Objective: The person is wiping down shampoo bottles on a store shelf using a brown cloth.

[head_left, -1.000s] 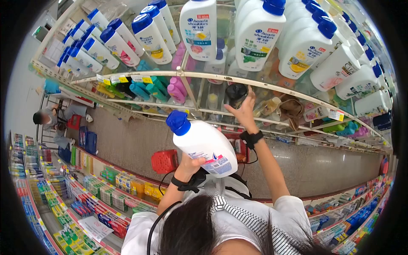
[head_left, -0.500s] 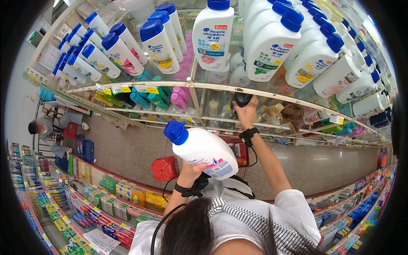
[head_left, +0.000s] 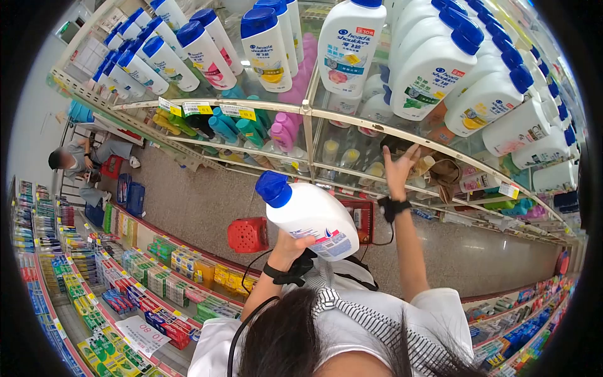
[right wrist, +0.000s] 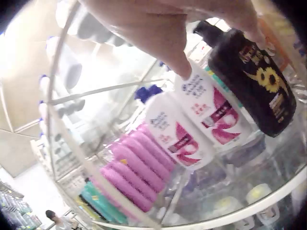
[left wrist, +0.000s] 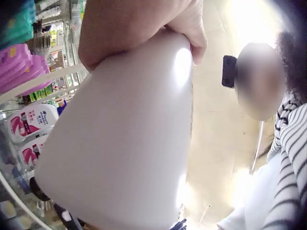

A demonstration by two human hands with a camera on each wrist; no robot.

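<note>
My left hand (head_left: 290,247) grips a large white bottle (head_left: 313,210) with a blue cap, held tilted in front of the body. In the left wrist view the bottle (left wrist: 124,129) fills the middle, with the hand (left wrist: 139,28) at its narrower top part. My right hand (head_left: 401,168) reaches into the lower shelf, fingers spread. In the right wrist view, that hand (right wrist: 192,24) spans the top of a dark bottle (right wrist: 254,81) with yellow flowers; its thumb is by a white-and-pink bottle (right wrist: 213,112). Whether the fingertips touch the dark bottle is unclear.
White blue-capped bottles (head_left: 348,50) crowd the upper shelf, behind a metal rail (head_left: 352,119). Pink bottles (right wrist: 144,165) stand in the lower shelf. A red basket (head_left: 247,235) is on the floor; a seated person (head_left: 78,160) is at far left.
The right hand gripped the dark bottle; now its fingers are spread, further right in the head view. The left hand still holds the white bottle. Shelf bottles appear larger and shifted right.
</note>
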